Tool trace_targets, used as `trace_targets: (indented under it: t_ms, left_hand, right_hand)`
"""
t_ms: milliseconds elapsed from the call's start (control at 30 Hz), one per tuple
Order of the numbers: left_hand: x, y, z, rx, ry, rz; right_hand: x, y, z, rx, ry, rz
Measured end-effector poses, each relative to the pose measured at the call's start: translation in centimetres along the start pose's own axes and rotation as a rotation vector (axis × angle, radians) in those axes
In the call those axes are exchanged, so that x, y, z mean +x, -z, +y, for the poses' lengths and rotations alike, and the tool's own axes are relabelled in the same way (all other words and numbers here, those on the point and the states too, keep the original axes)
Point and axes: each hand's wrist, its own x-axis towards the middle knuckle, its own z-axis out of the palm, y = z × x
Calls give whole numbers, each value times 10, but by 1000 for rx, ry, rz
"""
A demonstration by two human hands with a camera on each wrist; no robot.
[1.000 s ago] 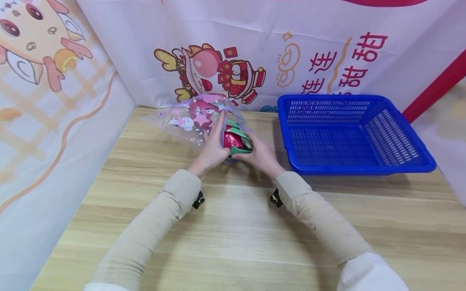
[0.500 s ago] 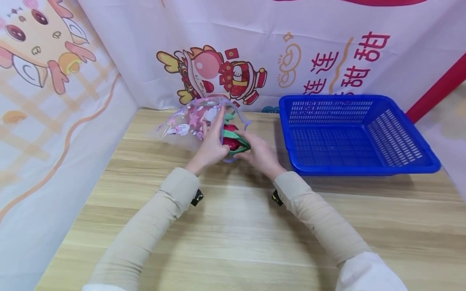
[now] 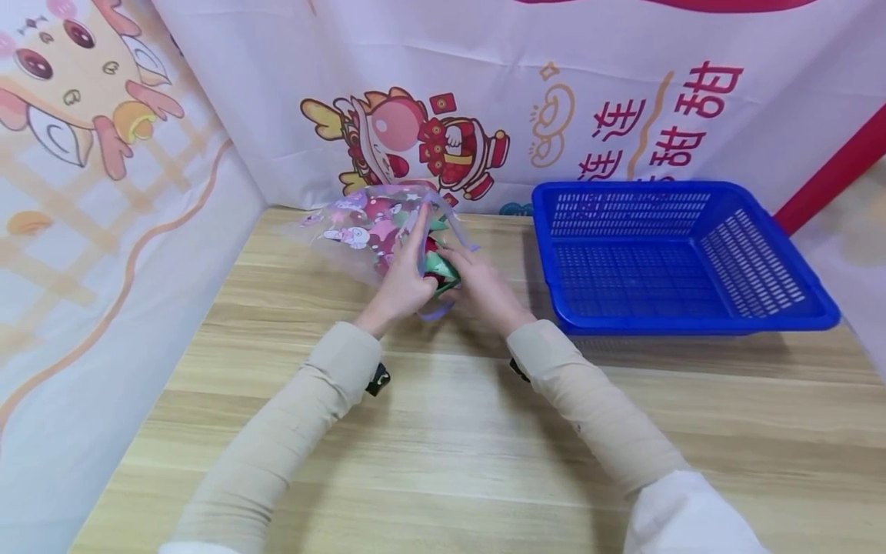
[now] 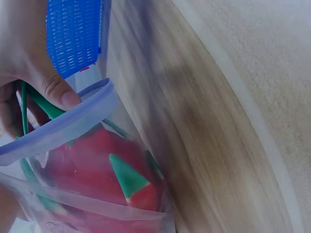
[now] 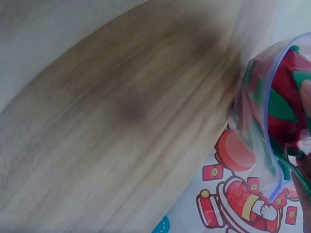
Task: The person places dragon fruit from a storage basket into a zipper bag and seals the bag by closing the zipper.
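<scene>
A clear plastic bag (image 3: 349, 235) with a purple rim and pink printed stars lies on its side on the table. My left hand (image 3: 399, 291) holds it at the mouth, thumb by the rim and index finger stretched along it. Inside is a red dragon fruit (image 4: 92, 167) with green scales, its leafy end at the opening. My right hand (image 3: 486, 291) grips that green end, the thumb just over the bag's rim (image 4: 73, 124) in the left wrist view. The right wrist view shows the red and green skin within the mouth; the right hand's fingertips are partly hidden.
A blue plastic basket (image 3: 644, 277) with slotted walls stands on the table to the right of the hands. Printed cloth (image 3: 443, 46) hangs behind the wooden table (image 3: 443, 446), and another patterned cloth covers the left side.
The right hand has moved left to the bag's mouth, pushing the dragon fruit deeper in, so less of it shows outside. The left hand stays at the rim.
</scene>
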Motion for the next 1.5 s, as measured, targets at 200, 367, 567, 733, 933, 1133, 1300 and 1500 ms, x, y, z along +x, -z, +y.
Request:
trace_targets:
  t_ms: [200, 367, 567, 733, 933, 1133, 1300, 1500]
  left_hand:
    - [-1, 0, 0, -16, 8, 12]
    - [1, 0, -1, -37, -15, 12]
    - [2, 0, -1, -68, -22, 3]
    - [1, -1, -1, -67, -33, 16]
    - [1, -1, 0, -59, -36, 17]
    - [2, -1, -1, -33, -15, 10]
    - [2, -3, -3, 2, -17, 14]
    - [0, -4, -5, 45, -14, 14]
  right_hand:
    - [-2, 0, 2, 35, -45, 60]
    - [-3, -2, 3, 141, -236, 55]
    - [-6, 0, 6, 328, -406, 62]
    - [-6, 3, 1, 422, -442, 50]
    - [-7, 1, -3, 478, -545, -11]
    - [-10, -6, -2, 579, -616, -70]
    - [-10, -10, 0, 802, -688, -62]
    - [-9, -17, -2, 1138, -704, -62]
